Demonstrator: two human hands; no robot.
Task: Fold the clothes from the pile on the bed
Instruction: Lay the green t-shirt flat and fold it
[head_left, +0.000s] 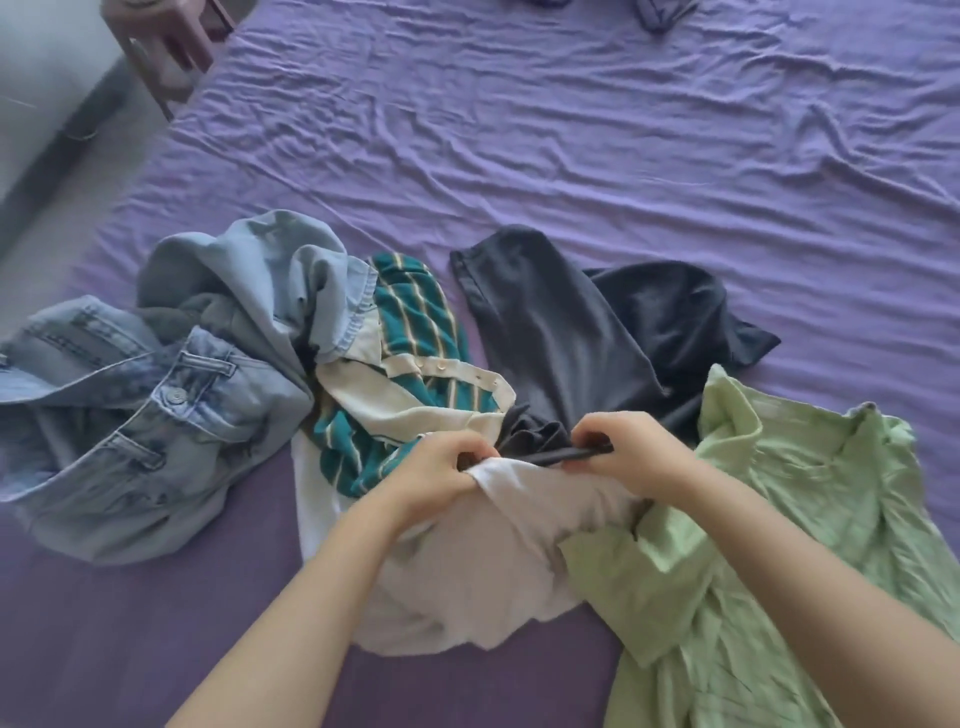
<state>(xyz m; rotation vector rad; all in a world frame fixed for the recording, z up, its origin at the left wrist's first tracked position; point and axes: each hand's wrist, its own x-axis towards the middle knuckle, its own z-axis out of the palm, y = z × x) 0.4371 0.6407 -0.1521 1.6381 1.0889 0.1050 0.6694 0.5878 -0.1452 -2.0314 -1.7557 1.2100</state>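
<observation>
A pile of clothes lies on the purple bed sheet (571, 130). Light blue jeans (130, 415) and a pale blue denim shirt (249, 275) sit at the left, beside a teal striped shirt (415, 332). A dark grey garment (597, 332) spreads in the middle, and a light green shirt (753, 545) lies at the right. A white garment (467, 561) is bunched in front of me. My left hand (441, 473) grips the white garment's top edge. My right hand (623, 447) pinches the dark grey garment's edge just beside it.
A wooden stool or small table (171, 47) stands off the bed's far left corner, on a grey floor (47, 156). Dark blue cloth (660, 10) lies at the bed's far edge. The wrinkled sheet stretches wide behind the pile.
</observation>
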